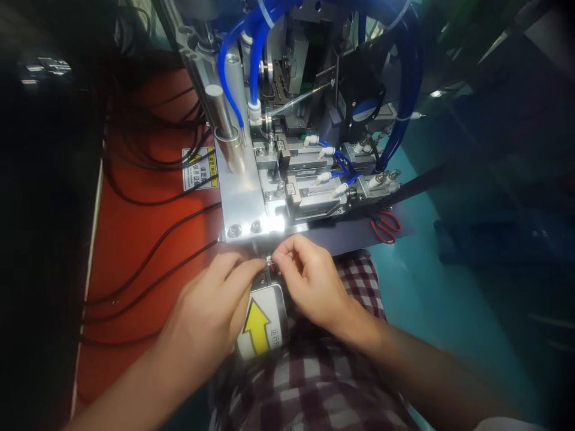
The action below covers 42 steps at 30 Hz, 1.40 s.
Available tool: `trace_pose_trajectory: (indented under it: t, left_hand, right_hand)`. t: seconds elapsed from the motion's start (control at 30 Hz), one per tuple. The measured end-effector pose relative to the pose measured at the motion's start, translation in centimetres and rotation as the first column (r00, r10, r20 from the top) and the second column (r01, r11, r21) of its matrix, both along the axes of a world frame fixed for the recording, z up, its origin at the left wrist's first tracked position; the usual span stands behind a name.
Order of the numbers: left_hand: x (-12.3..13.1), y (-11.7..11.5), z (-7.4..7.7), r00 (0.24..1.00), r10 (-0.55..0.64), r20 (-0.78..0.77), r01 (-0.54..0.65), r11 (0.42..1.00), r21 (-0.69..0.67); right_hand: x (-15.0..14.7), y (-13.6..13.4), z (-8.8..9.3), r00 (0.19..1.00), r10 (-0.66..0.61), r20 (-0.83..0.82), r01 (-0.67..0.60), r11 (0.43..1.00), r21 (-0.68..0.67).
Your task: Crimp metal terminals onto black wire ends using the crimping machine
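Note:
My left hand [213, 296] and my right hand [309, 278] meet fingertip to fingertip at the front edge of the machine. Between them is a tiny part with red and white on it [271, 265], too small and covered to name. Thumb and forefinger of each hand are pinched at it. Just below the fingers lies a white label with a yellow arrow [257, 326]. Right above the hands is the bright metal plate [242, 203] of the machine, with bolts along its front.
Pneumatic cylinders [314, 194] with white fittings and blue air hoses [406, 78] stand behind the hands. Red-handled scissors [386, 227] lie at the right edge. Black cables [157, 239] cross the orange surface [135, 251] on the left, beside a warning label [197, 169].

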State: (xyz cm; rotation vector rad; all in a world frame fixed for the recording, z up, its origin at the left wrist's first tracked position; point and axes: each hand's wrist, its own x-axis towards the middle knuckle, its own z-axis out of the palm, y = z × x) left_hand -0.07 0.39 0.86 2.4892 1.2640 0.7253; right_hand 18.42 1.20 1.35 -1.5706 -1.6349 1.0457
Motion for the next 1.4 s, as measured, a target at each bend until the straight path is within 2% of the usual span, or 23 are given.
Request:
trace_pose_trajectory:
  t: [0.2,0.37,0.43,0.5,0.7,0.77,0.8,0.87,0.9,0.97,1.03,1.1,1.2,1.3,1.4]
  left_hand:
    - [-0.1,0.0,0.6,0.998,-0.016,-0.054,0.015,1.0,-0.008]
    - [-0.2,0.0,1.1,0.998,-0.015,-0.056,0.013,0.999,-0.044]
    - [-0.2,0.0,1.0,1.0,-0.012,-0.029,0.01,0.999,-0.045]
    - [-0.3,0.0,0.9,1.0,-0.014,-0.027,0.013,0.999,-0.041]
    - [-0.3,0.0,0.8,1.0,-0.001,-0.028,-0.001,0.999,-0.045]
    - [-0.3,0.0,0.7,1.0,-0.005,-0.03,0.004,0.999,-0.046]
    - [-0.3,0.0,0.7,0.999,-0.011,-0.031,0.009,0.999,-0.044]
    - [-0.4,0.1,0.6,1.0,-0.018,-0.024,0.017,0.999,-0.035]
    - [-0.4,0.1,0.6,1.0,-0.021,-0.02,0.02,0.999,-0.03]
    - [-0.4,0.1,0.5,1.0,-0.017,-0.016,0.017,0.999,-0.027]
    - [-0.4,0.0,0.4,1.0,-0.009,-0.018,0.008,0.999,-0.041]
    - [-0.4,0.0,0.5,1.0,0.001,-0.016,-0.001,0.999,-0.049]
    - [-0.4,-0.1,0.6,1.0,0.0,-0.006,0.0,0.999,-0.04]
    - [-0.3,-0.2,0.6,1.0,0.0,-0.02,0.0,1.0,-0.014]
    - [-0.4,-0.1,0.5,0.999,0.012,-0.037,-0.013,1.0,-0.009]
  right_hand:
    - [-0.2,0.2,-0.4,0.978,-0.11,-0.176,0.067,0.97,-0.233]
    - [0.3,0.9,-0.5,0.911,-0.19,-0.366,-0.013,0.874,-0.486]
    - [0.6,0.8,-0.6,0.882,-0.24,-0.407,-0.004,0.857,-0.515]
    - [0.8,0.2,-0.7,0.866,-0.281,-0.414,0.042,0.866,-0.498]
    - [-0.3,-1.3,-1.0,0.841,-0.299,-0.451,0.042,0.867,-0.497]
    - [-0.5,-1.5,-0.8,0.883,-0.268,-0.385,0.081,0.895,-0.438]
    - [-0.5,-1.5,-0.7,0.922,-0.225,-0.314,0.107,0.93,-0.352]
    - [-0.2,-1.4,-0.3,0.989,-0.105,-0.104,0.096,0.992,-0.087]
    - [0.0,-1.4,-0.1,0.999,-0.044,0.016,0.043,0.998,0.05]
    - [0.5,-1.2,0.2,0.977,0.045,0.206,-0.095,0.966,0.24]
    - [0.8,-0.9,0.3,0.96,0.083,0.268,-0.162,0.944,0.286]
    - [0.9,-0.7,0.2,0.978,0.074,0.196,-0.121,0.963,0.24]
    - [0.6,-0.5,-0.4,0.999,0.013,-0.052,-0.013,1.0,-0.002]
    - [0.5,-0.2,-0.9,0.952,-0.092,-0.293,0.007,0.96,-0.281]
    - [0.7,0.0,-1.1,0.906,-0.152,-0.396,-0.029,0.909,-0.415]
